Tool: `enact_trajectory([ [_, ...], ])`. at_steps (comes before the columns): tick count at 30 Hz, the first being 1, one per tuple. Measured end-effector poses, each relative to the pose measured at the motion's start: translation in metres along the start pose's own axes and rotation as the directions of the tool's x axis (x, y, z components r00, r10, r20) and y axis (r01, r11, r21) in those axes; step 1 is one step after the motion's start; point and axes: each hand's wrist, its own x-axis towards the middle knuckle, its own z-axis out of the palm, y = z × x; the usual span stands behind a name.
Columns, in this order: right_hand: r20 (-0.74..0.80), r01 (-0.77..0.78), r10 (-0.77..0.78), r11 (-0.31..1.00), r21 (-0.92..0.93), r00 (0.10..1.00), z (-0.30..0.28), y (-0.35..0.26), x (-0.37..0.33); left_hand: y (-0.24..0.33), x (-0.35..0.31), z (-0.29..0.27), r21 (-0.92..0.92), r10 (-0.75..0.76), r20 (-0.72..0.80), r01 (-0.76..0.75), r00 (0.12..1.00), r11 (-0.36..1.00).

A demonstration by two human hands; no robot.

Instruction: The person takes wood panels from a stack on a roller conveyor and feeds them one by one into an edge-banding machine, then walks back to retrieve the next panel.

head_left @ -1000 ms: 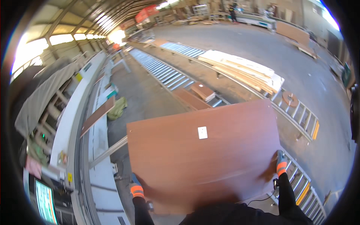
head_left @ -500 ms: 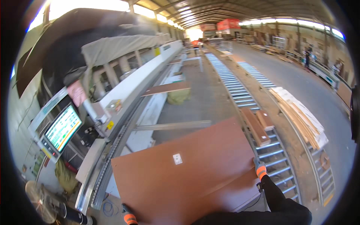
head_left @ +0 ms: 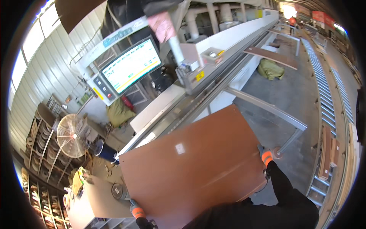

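I carry a large reddish-brown board (head_left: 194, 168) with a small white sticker near its middle, held flat in front of me. My left hand (head_left: 136, 209), in a grey and orange glove, grips the board's lower left edge. My right hand (head_left: 265, 154), gloved the same way, grips its right edge. The board's far corner lies over the infeed end of a long white machine (head_left: 228, 45).
A control screen (head_left: 131, 65) on an arm hangs over the machine at upper left. A round fan (head_left: 70, 135) and shelves of rolls (head_left: 40, 152) stand at the left. A roller conveyor (head_left: 326, 87) runs along the right, and another brown board (head_left: 276, 56) rests further down the machine.
My view has swung left from the roller conveyor toward the machine and its screen. The board has come with me, still held at both edges.
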Motion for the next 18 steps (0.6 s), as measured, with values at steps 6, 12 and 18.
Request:
enact_trajectory([
  [6, -0.062, 0.201, -0.207, 0.976, -0.086, 0.976, 0.101, -0.135, 0.130, 0.000, 0.055, 0.048, -0.005, -0.150, -0.103, 0.150, 0.983, 0.989],
  [12, 0.135, 0.258, -0.240, 0.956, -0.137, 0.961, 0.183, -0.268, 0.245, 0.020, 0.100, 0.102, -0.146, -0.297, -0.056, 0.286, 0.953, 0.947],
  [18, 0.285, 0.443, -0.390, 0.884, -0.150, 0.876, 0.235, -0.384, 0.300, -0.027, 0.149, 0.132, -0.393, -0.388, -0.035, 0.345, 0.921, 0.853],
])
